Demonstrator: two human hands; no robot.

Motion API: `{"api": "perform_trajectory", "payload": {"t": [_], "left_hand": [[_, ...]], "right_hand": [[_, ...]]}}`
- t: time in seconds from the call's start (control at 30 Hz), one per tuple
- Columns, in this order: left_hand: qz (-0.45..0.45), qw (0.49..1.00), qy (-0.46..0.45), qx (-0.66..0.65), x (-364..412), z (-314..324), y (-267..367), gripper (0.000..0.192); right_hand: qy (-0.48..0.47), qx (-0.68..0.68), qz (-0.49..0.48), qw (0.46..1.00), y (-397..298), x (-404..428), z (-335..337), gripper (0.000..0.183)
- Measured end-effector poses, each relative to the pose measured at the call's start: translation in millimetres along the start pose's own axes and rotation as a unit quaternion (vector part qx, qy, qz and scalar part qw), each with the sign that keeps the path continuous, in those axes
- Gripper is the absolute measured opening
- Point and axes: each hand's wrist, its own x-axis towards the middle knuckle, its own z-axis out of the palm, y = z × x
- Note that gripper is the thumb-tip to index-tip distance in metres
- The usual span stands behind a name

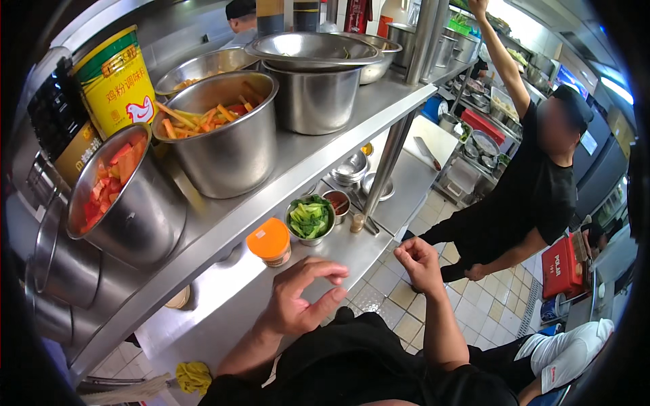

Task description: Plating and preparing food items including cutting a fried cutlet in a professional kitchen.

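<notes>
My left hand (307, 294) is raised over the front edge of a steel counter (218, 299). Its thumb and fingers curve apart around nothing. Level with it, my right hand (421, 265) hangs above the tiled floor, fingers curled in against the thumb, and nothing shows in it. Just beyond the left hand stands a tub with an orange lid (269, 238). Beside that tub is a steel bowl of green leafy vegetables (311, 218), and next to it a small steel pot of red sauce (337, 202). Tongs (373, 226) lie near a small jar (357, 223) at the shelf post.
A steel shelf (304, 172) crosses above the counter, bearing pots of cut carrot (203, 122) and red pieces (112, 182). A knife (427, 153) lies on a white cutting board (442, 137). To the right, a person in black (523, 167) reaches up; another wears white (574, 355).
</notes>
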Motion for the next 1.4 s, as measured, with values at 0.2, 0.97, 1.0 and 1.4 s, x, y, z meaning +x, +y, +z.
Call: {"api": "perform_trajectory", "payload": {"t": [0.2,0.97,1.0,1.4], "left_hand": [[0.168,0.983,0.011,0.07,38,5,46,0.028],[0.217,0.786,0.187,0.547,23,-47,79,0.025],[0.228,0.77,0.192,0.564,19,-47,82,0.026],[-0.208,0.938,0.119,0.251,-95,70,-17,0.035]], "right_hand": [[-0.028,0.028,-0.004,0.999,-4,7,3,0.02],[-0.08,0.028,-0.111,0.99,-48,41,48,0.029],[-0.12,0.027,-0.096,0.988,-45,40,55,0.029],[-0.193,0.064,0.152,0.967,170,-2,23,0.041]]}}
